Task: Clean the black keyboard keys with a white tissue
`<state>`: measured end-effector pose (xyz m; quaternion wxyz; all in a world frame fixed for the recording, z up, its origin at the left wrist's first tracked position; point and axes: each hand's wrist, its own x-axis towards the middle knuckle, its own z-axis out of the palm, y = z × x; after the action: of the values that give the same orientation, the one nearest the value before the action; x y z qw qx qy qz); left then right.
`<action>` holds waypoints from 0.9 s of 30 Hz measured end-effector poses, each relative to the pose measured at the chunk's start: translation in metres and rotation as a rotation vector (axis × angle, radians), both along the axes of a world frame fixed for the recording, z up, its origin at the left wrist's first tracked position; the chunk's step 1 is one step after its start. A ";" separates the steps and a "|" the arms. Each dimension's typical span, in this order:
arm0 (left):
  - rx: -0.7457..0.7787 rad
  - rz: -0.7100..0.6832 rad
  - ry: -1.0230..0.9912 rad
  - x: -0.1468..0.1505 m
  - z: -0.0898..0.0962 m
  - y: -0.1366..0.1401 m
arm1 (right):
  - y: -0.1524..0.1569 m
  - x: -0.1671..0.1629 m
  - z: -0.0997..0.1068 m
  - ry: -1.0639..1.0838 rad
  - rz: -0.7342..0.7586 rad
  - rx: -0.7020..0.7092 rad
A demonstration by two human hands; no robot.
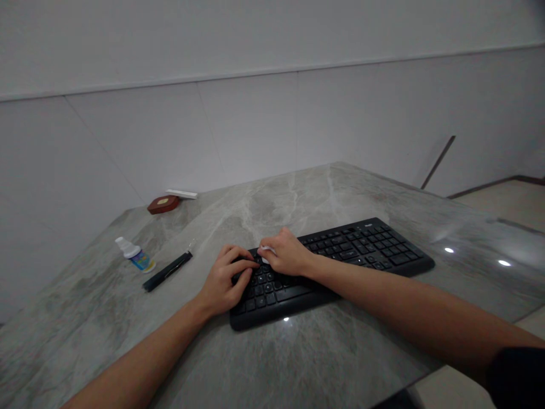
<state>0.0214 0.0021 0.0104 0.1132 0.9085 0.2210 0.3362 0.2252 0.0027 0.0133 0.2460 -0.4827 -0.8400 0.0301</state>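
Note:
A black keyboard (293, 291) lies at a slant on the grey marbled table. My left hand (229, 278) rests over its left end, fingers spread and slightly bent, the fingertips on or just above the keys. Close beside those fingertips, my right hand (286, 254) is closed on a small white thing (266, 255) pressed down at the upper left keys. Most of that white thing is hidden by my fingers, so its kind cannot be made out. My right forearm crosses over the keyboard's lower edge and covers some keys.
On the left of the table (238, 363) stand a small white-capped spray bottle (138, 257) and, lying by it, a black stick-shaped object (167, 271) with a loop. Further back are a reddish-brown case (163, 204) and a flat white strip (182, 194) near the wall (251, 125).

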 end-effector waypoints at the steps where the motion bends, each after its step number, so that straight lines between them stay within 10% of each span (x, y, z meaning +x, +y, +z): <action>1: -0.002 -0.001 0.001 0.000 0.000 0.000 | 0.000 0.000 0.000 -0.003 0.012 -0.002; 27: -0.014 -0.024 -0.023 0.000 0.000 0.001 | -0.002 0.001 0.001 0.025 0.063 0.007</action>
<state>0.0214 0.0028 0.0100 0.1259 0.9063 0.2110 0.3438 0.2267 0.0011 0.0146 0.2572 -0.4550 -0.8516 0.0409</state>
